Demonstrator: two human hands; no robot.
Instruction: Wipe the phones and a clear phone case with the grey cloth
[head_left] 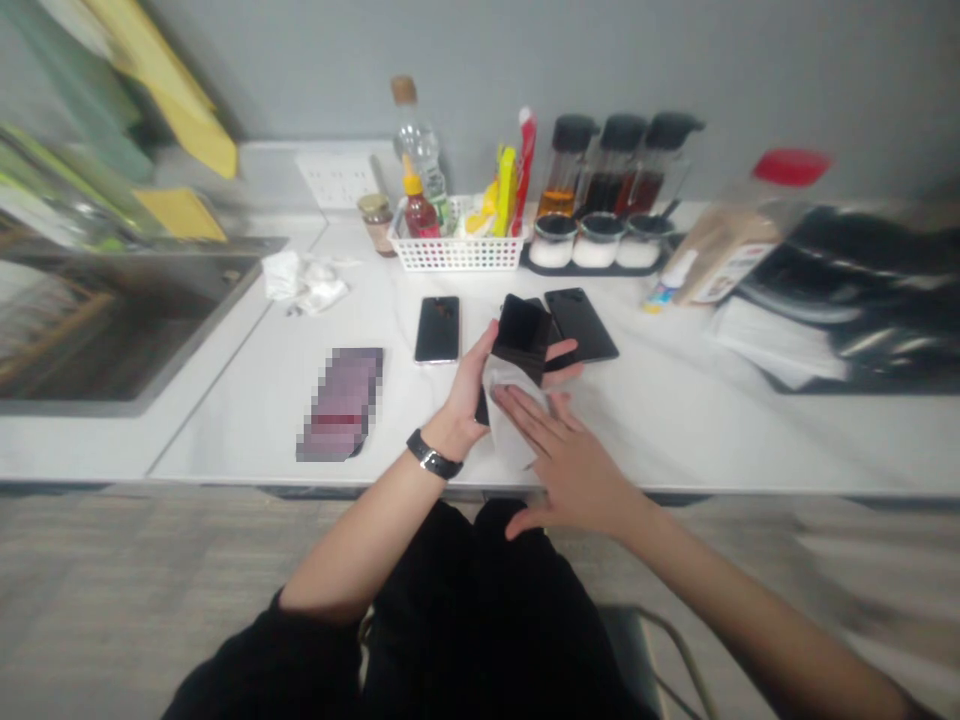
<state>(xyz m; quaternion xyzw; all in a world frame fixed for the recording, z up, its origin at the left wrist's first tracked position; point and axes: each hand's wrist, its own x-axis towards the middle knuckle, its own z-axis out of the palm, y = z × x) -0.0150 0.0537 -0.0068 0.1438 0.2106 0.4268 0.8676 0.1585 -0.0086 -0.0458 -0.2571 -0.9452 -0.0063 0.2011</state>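
My left hand (465,400), with a black watch on its wrist, grips a dark smartphone (522,335) above the counter, thumb along one edge and fingertips past the other. A thin white tissue (511,440) covers the phone's lower part. Flat on that tissue lies my right hand (574,455), fingers stretched out and thumb spread away. Beyond the held phone, a black phone (583,322) rests on the counter; another dark edge shows partly hidden beside it. To the left lie a phone with a dark screen (437,330) and a pixelated, purplish phone-shaped object (341,402).
Crumpled tissues (304,283) lie near the sink (150,405) on the left. Along the wall stand a white basket (457,256) of bottles and packets, a jar (377,225), and a seasoning rack (592,268). A red-lidded container (739,240) and black plastic (862,265) are at right.
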